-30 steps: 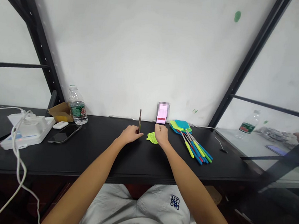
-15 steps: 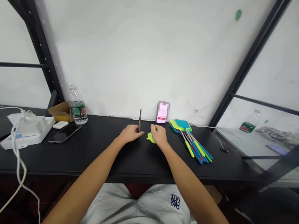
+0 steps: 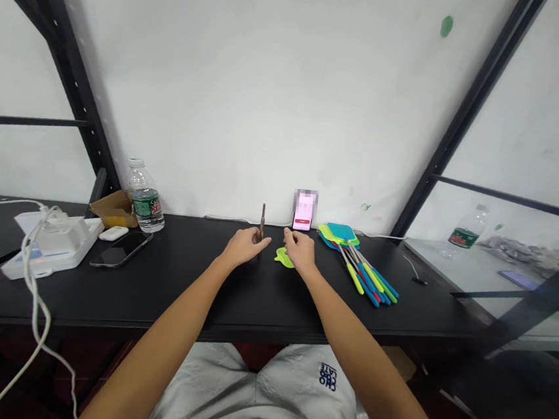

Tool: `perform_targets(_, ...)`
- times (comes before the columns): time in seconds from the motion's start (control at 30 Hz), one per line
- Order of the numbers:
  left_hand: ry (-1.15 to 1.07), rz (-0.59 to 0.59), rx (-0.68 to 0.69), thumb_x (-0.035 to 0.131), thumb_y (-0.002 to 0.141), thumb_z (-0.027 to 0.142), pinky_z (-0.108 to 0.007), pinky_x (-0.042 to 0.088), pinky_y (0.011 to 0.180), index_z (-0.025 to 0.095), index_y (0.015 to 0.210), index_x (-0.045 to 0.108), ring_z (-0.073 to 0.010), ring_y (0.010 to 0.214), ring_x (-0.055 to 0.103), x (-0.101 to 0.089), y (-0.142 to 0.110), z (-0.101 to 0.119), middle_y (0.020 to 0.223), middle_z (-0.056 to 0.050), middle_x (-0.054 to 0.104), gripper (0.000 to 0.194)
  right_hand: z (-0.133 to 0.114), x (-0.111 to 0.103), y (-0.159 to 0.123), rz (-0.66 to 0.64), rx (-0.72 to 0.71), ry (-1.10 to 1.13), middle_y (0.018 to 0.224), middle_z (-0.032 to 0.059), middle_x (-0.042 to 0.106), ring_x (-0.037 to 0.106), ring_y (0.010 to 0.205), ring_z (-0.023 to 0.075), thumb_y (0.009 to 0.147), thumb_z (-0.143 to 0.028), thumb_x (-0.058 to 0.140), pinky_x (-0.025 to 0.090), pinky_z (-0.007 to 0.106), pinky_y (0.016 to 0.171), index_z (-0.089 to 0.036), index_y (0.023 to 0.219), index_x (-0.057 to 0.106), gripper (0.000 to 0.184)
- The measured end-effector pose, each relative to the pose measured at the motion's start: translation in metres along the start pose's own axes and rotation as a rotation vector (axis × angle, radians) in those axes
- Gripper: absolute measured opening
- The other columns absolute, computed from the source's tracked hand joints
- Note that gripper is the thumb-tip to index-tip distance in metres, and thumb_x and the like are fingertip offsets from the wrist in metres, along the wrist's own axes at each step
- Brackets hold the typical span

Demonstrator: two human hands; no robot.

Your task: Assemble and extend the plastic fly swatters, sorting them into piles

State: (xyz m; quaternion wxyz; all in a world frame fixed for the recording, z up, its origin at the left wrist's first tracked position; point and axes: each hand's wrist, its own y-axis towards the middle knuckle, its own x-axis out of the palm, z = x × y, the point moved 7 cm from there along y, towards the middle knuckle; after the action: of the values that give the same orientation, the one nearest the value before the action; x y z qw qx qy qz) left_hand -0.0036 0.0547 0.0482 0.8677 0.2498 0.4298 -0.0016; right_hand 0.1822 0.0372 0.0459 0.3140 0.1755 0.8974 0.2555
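My left hand (image 3: pixel 242 246) is closed around a thin, dark, upright tool (image 3: pixel 263 216), seen almost edge-on over the black table. Its exact kind is unclear. A short gap to the right, my right hand (image 3: pixel 301 250) has its fingers curled in a pinch. Something small and dark may be between them, but I cannot make it out. Under and beside that hand lies a yellow-green perforated piece (image 3: pixel 283 257), like the head of a small fly swatter, partly covered by the fingers.
Several fly swatters (image 3: pixel 360 265) lie piled at the right. A lit phone (image 3: pixel 304 210) leans on the wall behind my hands. To the left are a water bottle (image 3: pixel 146 201), a cardboard box (image 3: pixel 115 209), a dark phone (image 3: pixel 122 249) and a white power strip (image 3: pixel 55 250) with cables.
My right hand's fingers have shifted slightly, showing more of the yellow-green piece beneath. My left hand and the upright tool are almost where they were.
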Motion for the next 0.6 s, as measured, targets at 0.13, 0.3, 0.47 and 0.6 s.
perform_targets(0.13,-0.005,0.028,0.015,0.053,0.082,0.057,-0.025,0.034,0.056,0.019,0.074,0.06,-0.0149,0.062,0.054,-0.002,0.001,0.002,0.066,-0.002,0.062,0.04,0.0,-0.005,0.001,0.034,0.01,0.011,0.058,0.0042,0.059,0.055,0.06,0.0173,0.092,-0.054,0.038,0.034,0.026,0.057,-0.019,0.062,0.061,0.051)
perform_targets(0.3,-0.024,0.066,0.052,0.05,0.085,0.051,-0.025,0.033,0.056,0.018,0.067,0.058,-0.0137,0.058,0.051,-0.005,0.001,0.006,0.061,-0.001,0.059,0.038,0.0,-0.006,0.003,0.059,0.012,-0.008,0.057,0.0047,0.059,0.054,0.059,0.0172,0.093,-0.054,0.037,0.034,0.026,0.058,-0.019,0.059,0.058,0.053)
perform_targets(0.47,-0.129,0.204,-0.006,0.046,0.087,0.049,-0.024,0.035,0.058,0.017,0.068,0.06,-0.0134,0.059,0.054,-0.017,0.001,0.001,0.06,-0.001,0.06,0.04,0.001,-0.003,0.004,0.035,0.028,0.039,0.055,0.0023,0.059,0.052,0.056,0.0149,0.089,-0.056,0.045,0.034,0.025,0.057,-0.019,0.057,0.054,0.05)
perform_targets(0.6,-0.276,0.281,-0.163,0.039,0.088,0.049,-0.023,0.038,0.055,0.016,0.077,0.062,-0.0127,0.057,0.055,-0.022,0.005,-0.017,0.06,-0.002,0.061,0.042,0.009,0.002,0.004,-0.018,0.113,0.155,0.058,0.0023,0.065,0.057,0.055,0.0157,0.087,-0.049,0.049,0.038,0.025,0.057,-0.019,0.067,0.059,0.037)
